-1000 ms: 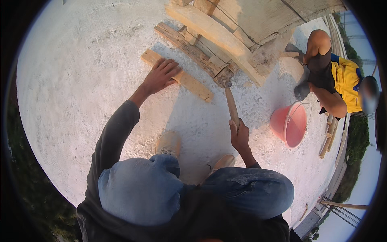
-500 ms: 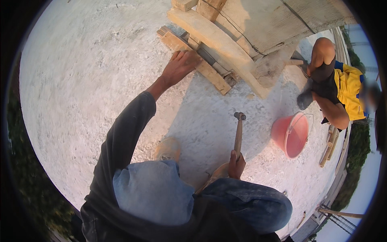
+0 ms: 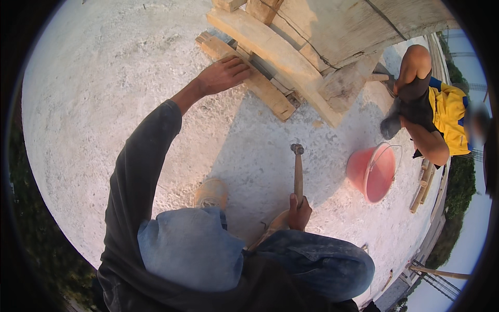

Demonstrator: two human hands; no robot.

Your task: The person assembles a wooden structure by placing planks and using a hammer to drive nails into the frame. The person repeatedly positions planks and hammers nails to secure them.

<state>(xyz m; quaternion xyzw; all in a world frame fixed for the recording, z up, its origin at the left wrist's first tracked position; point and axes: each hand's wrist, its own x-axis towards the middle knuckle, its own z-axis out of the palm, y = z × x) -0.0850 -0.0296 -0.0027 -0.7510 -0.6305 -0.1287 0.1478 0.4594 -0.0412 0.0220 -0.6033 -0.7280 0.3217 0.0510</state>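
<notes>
My right hand (image 3: 299, 213) is wrapped round the wooden handle of a hammer (image 3: 298, 174), low in front of my right knee, with the metal head pointing away from me. My left hand (image 3: 223, 75) reaches out to a narrow wooden board (image 3: 267, 99) lying on the pale ground. Its fingers lie outstretched over the board's near edge, not wrapped round it. Just beyond, a thick wooden beam (image 3: 270, 44) runs alongside the board, with short wood pieces in the gap between them.
A large wooden panel (image 3: 358, 28) rises behind the beam. To the right stands a red bucket (image 3: 358, 169) with a wire handle. A person in a yellow top (image 3: 449, 119) squats at the far right, near some wooden poles (image 3: 422, 190). My shoe (image 3: 210, 193) is on the rough ground.
My left hand has slid a little along the board to the left, and its fingers have straightened from a more curled pose. The hammer stays in my right hand, and the view has shifted slightly.
</notes>
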